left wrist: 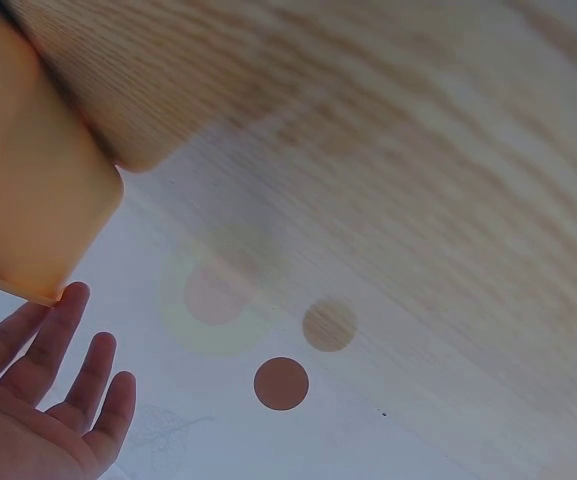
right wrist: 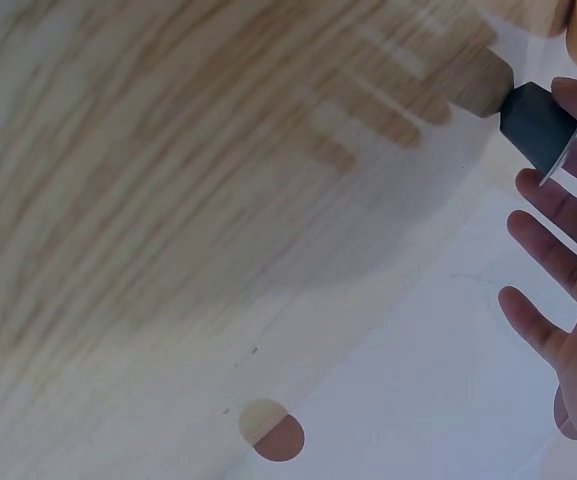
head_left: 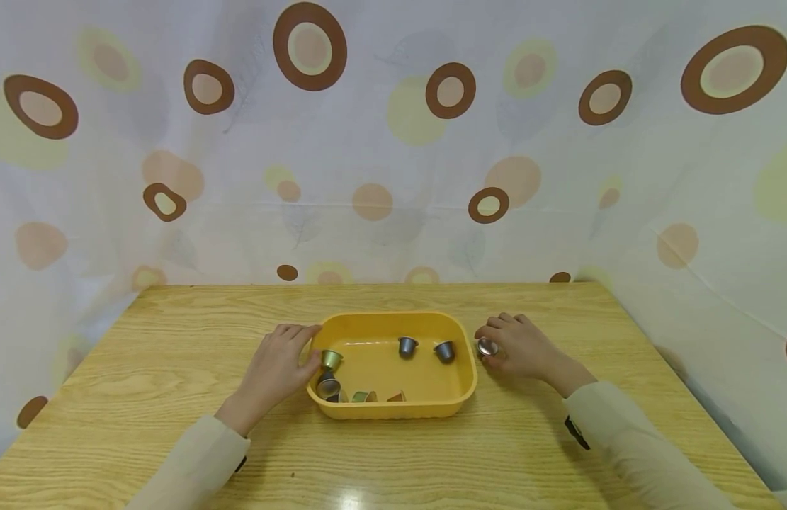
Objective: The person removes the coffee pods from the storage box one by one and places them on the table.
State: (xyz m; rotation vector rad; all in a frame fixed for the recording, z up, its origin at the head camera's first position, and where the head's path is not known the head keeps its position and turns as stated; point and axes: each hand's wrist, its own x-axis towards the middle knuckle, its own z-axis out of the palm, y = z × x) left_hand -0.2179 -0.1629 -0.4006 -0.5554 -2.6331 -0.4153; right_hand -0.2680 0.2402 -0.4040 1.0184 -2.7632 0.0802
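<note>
A yellow plastic tray sits on the table with several coffee capsules inside. My left hand is at the tray's left end, its thumb over the rim and a fingertip against the outside in the left wrist view. Just beyond the tray's right end, my right hand pinches a dark coffee capsule between thumb and fingers. The silver lid of that capsule faces up toward the head camera, and its narrow end is right at the tabletop in the right wrist view.
Two dark capsules lie at the tray's right side, one a blue-grey capsule, the other a dark grey capsule. A gold-green capsule and several others cluster along the left and front walls. Patterned cloth hangs behind the wooden table.
</note>
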